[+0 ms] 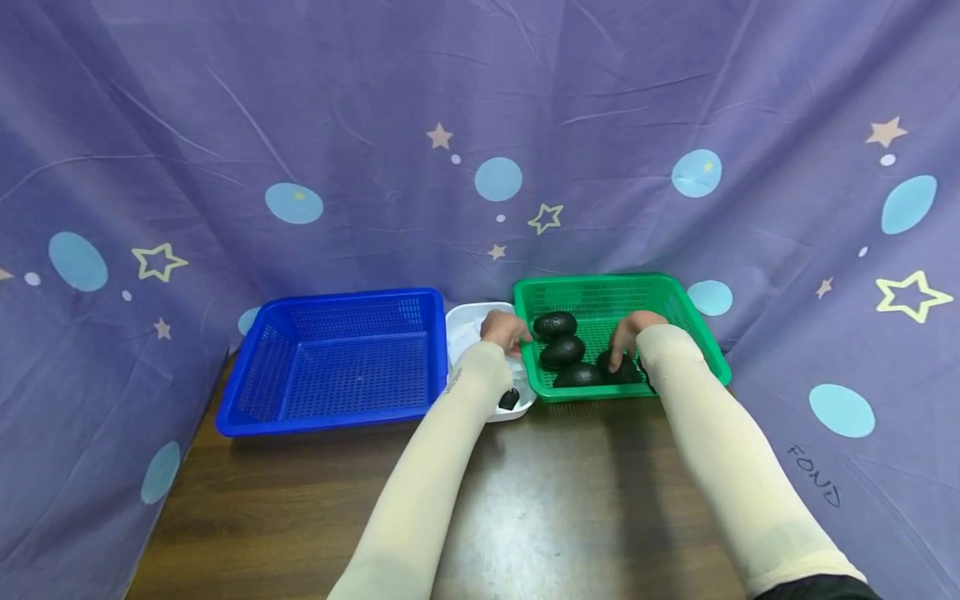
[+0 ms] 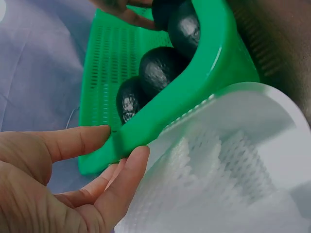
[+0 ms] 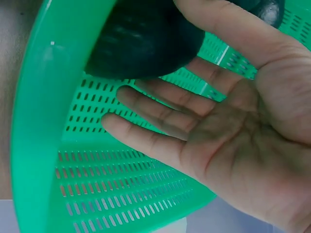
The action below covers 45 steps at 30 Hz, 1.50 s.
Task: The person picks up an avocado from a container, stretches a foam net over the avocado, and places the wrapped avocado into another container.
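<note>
My left hand point(image 1: 504, 329) grips the near left rim of a green basket point(image 2: 204, 73), thumb over the rim and fingers beneath it. Several dark avocados point(image 1: 562, 352) lie along the left and front of that basket. Inside its front part, my right hand point(image 1: 632, 335) reaches down around the rightmost avocado point(image 3: 146, 39). Its fingers are spread and fairly straight, with their tips close beside or under the fruit; firm contact cannot be made out. White foam net sleeves point(image 2: 194, 179) lie in a white container point(image 1: 459, 321) under my left forearm.
A blue basket point(image 1: 360, 421) with a bare perforated bottom stands to the left of the white container. All three stand on a brown wooden table point(image 1: 510, 525). A purple patterned curtain point(image 1: 375, 125) hangs behind and at both sides. A small dark object point(image 1: 509, 399) shows beside my left wrist.
</note>
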Each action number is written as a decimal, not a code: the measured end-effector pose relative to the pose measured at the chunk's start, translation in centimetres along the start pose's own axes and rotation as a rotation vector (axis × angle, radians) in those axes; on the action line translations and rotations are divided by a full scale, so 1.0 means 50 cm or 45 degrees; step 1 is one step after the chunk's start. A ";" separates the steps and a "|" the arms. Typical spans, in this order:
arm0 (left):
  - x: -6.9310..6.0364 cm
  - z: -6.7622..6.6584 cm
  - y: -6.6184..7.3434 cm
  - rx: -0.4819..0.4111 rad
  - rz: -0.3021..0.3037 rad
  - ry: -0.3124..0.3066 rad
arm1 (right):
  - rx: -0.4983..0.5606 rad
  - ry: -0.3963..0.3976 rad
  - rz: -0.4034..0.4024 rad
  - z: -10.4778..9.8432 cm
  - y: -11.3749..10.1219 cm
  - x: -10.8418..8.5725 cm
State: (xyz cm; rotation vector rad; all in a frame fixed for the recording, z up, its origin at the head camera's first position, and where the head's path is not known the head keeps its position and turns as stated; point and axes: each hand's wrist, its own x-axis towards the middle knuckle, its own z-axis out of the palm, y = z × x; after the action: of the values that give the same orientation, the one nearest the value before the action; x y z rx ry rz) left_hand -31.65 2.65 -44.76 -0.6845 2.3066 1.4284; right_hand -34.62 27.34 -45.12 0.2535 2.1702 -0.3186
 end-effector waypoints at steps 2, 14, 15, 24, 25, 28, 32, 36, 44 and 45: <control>-0.010 0.001 0.003 0.062 0.028 0.038 | 0.054 0.019 0.031 0.005 0.002 0.005; 0.163 0.091 -0.032 0.347 -0.047 0.163 | 0.007 0.046 -0.036 0.014 -0.010 0.018; 0.164 0.095 -0.031 0.377 -0.049 0.168 | 0.004 0.051 -0.037 0.015 -0.011 0.017; 0.008 0.027 0.024 0.530 0.063 0.197 | -0.072 0.194 -0.011 0.028 -0.021 0.027; 0.005 0.024 0.026 0.535 0.059 0.186 | -0.093 0.193 -0.022 0.029 -0.021 0.028; 0.004 0.024 0.029 0.561 0.038 0.169 | -0.126 0.182 -0.056 0.031 -0.021 0.031; 0.028 0.030 0.027 0.538 0.006 0.142 | -0.104 0.190 -0.077 0.033 -0.020 0.031; 0.028 0.032 0.028 0.510 -0.029 0.146 | -0.072 0.195 -0.090 0.034 -0.019 0.026; 0.028 0.031 0.019 0.393 0.010 0.167 | -0.149 0.190 -0.087 0.034 -0.015 0.033; 0.033 0.031 0.018 0.391 0.001 0.159 | -0.167 0.198 -0.083 0.033 -0.014 0.039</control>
State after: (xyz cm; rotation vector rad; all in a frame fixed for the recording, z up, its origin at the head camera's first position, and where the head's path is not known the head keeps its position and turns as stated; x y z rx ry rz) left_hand -33.49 4.04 -45.64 -0.6948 2.5464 1.0230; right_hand -34.71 26.26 -47.56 0.1372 2.3458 -0.1971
